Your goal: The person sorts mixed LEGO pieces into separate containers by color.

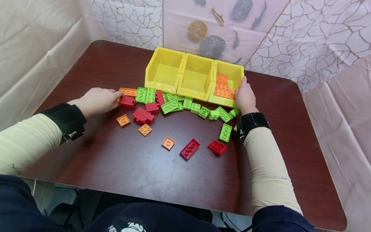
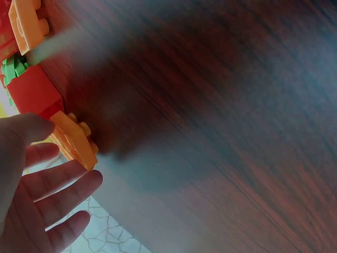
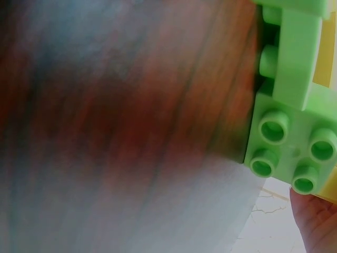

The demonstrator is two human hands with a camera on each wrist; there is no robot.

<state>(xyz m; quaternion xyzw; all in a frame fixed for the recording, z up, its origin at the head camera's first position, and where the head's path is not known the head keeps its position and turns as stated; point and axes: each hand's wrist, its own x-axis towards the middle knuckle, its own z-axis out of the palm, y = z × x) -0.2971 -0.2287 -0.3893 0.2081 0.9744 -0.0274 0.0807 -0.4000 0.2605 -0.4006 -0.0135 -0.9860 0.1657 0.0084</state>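
Observation:
In the head view, my left hand (image 1: 98, 100) is at the left end of the row of bricks. Its thumb and fingers pinch a small orange brick (image 2: 75, 141), seen close in the left wrist view, beside a red brick (image 1: 127, 102). On the other side, my right hand (image 1: 246, 96) grips the right side wall of a yellow three-compartment bin (image 1: 193, 94). Orange bricks (image 1: 222, 87) lie in the bin's right compartment; the left and middle ones hold none. Green bricks (image 3: 295, 142) hide part of the right hand in the right wrist view.
Green bricks (image 1: 171, 106) and red bricks (image 1: 143, 116) line the bin's front edge. Nearer me lie loose orange plates (image 1: 168, 143), a dark red brick (image 1: 189, 149), a red sloped brick (image 1: 217, 148) and a green brick (image 1: 225, 132). The brown table (image 1: 130, 164) meets a patterned cloth behind.

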